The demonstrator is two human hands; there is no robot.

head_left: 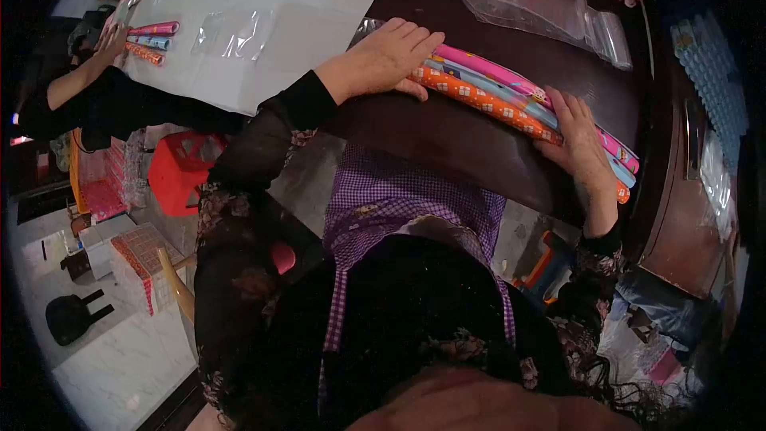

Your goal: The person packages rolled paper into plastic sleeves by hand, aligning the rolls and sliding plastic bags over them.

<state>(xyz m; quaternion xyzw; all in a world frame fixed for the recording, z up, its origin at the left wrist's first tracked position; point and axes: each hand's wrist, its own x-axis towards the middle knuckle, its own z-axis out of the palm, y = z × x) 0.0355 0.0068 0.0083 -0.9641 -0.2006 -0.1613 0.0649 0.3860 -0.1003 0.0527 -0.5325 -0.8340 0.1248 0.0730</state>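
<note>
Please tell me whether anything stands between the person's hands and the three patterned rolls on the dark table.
Nothing visible does. The left hand is at the left end of the rolls, and the right hand lies across them nearer the other end. The clear plastic bags lie beyond.

No readable text, labels or numbers.

A small packing workshop around you, by the look of it.
Your dark table bears gift-wrap rolls and clear plastic sleeves; a co-worker handles another trio of rolls at the white-topped table. Blue rolls stand banked beside you, near a worn brown cabinet, and you wear a gingham apron.
</note>
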